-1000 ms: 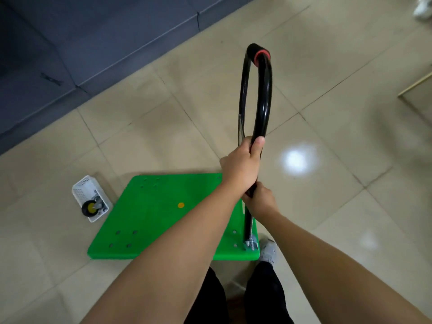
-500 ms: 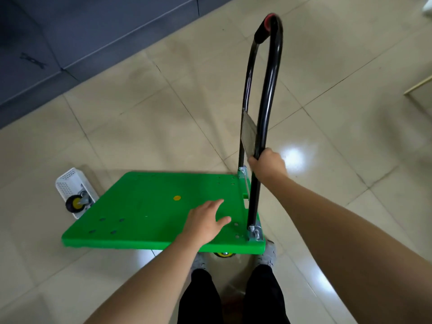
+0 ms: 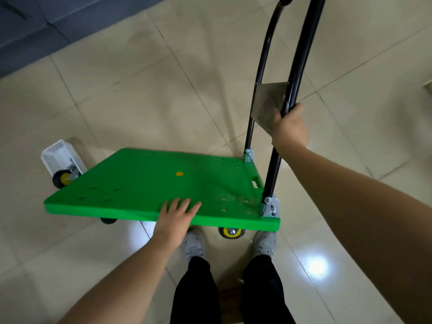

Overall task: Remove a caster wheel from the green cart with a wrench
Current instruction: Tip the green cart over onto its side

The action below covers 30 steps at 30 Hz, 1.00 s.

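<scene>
While the green cart [image 3: 149, 183] stood on the tiled floor [image 3: 140, 78] at the centre of the view, its state was logged as follows.

Item 1, cart: flat rectangular deck of smooth green plastic, drilled with bolt holes at the corners, an orange dot in the middle. Since a second earlier the left hand had quit the handle and dropped to the deck, and the deck's near edge had come up toward the person. Judged: positioning for access to the underside, no unbolting begun.

Item 2, caster wheels: black tyre, yellow hub. One [image 3: 231, 232] under the near edge at 5 o'clock of the deck, one [image 3: 62, 178] at the far 9 o'clock corner.

Item 3, handle [image 3: 294, 73]: glossy black tube, looped, upright at 3 o'clock, set in bright metal brackets.

Item 4, right hand [image 3: 289, 129]: fingers wrapped round the near handle tube, holding it firmly.

Item 5, left hand [image 3: 176, 212]: fingers straight and spread, palm down on the deck's near edge, gripping nothing.

Item 6, white perforated basket [image 3: 59, 155]: at 9 o'clock, just beyond the far caster.

Item 7, wrench: none seen.
</scene>
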Available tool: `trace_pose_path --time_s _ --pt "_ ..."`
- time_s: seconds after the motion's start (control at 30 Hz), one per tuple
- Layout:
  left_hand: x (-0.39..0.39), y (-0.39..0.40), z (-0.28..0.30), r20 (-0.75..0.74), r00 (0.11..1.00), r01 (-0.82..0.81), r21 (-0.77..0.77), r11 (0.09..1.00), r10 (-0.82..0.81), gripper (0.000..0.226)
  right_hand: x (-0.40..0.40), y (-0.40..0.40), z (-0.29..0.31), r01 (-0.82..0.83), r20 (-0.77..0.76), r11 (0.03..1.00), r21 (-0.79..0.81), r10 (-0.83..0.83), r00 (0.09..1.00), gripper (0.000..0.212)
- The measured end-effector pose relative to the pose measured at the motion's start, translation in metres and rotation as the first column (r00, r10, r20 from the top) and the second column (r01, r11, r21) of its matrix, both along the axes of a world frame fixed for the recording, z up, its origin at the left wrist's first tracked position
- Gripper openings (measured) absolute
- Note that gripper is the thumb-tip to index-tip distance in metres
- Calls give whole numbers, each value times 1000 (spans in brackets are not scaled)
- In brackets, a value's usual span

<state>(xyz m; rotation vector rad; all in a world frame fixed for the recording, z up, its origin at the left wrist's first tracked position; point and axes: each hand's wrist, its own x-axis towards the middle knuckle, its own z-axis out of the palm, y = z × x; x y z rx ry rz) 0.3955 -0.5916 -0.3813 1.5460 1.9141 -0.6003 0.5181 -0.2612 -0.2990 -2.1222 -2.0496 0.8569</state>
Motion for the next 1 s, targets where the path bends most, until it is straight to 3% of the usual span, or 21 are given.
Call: trace_pose_path --time_s 0.1,0.17,0.23,0.3,0.33,0.37,0.43,0.5,0.57,0.63,0.7,0.8,0.9,1.0 --pt "-15 -10 -1 -62 992 -108 -11 994 107 98 -7 -1 -3 4 81 997 71 -10 997 54" --pt "-15 -9 2 -46 990 -136 -88 987 132 94 -12 -12 -7 -35 191 987 160 4 982 75" --pt "-11 -5 7 -43 987 -158 -121 980 154 90 -18 -35 -8 -112 200 954 278 57 978 85" --pt "-11 -3 8 -38 985 -173 -94 980 170 89 -30 -74 -7 -300 161 865 401 257 953 78" --pt "-12 1 10 -34 984 -175 -83 981 172 89 -36 -99 -10 -427 125 820 380 412 902 72" --pt "-15 5 12 -34 985 -174 -65 983 172 88 -44 -126 -16 -562 58 785 260 568 821 69" --pt "-21 17 17 -28 985 -172 -44 984 171 78 -54 -179 -28 -731 -85 661 -169 729 679 71" --pt "-33 30 23 -18 984 -178 -27 984 178 59 -58 -210 -35 -683 -188 568 -459 689 700 70" --pt "-47 47 30 5 979 -203 18 979 203 49 -60 -207 -31 -580 -276 626 -521 519 809 70" --pt "-60 64 37 12 980 -197 75 977 197 41 -62 -190 -26 -622 -299 651 -436 547 782 69" --pt "-73 77 43 4 984 -176 128 976 177 34 -62 -170 -24 -721 -252 609 -332 679 690 69" --pt "-92 86 40 14 981 -188 302 935 193 38 -68 -153 -37 -831 21 499 -246 860 510 72" --pt "-111 85 33 56 978 -205 450 869 202 44 -90 -145 -45 -793 238 597 -122 793 561 59" --pt "-139 80 32 42 980 -189 492 850 194 59 -113 -135 -48 -737 309 667 -110 728 612 49"
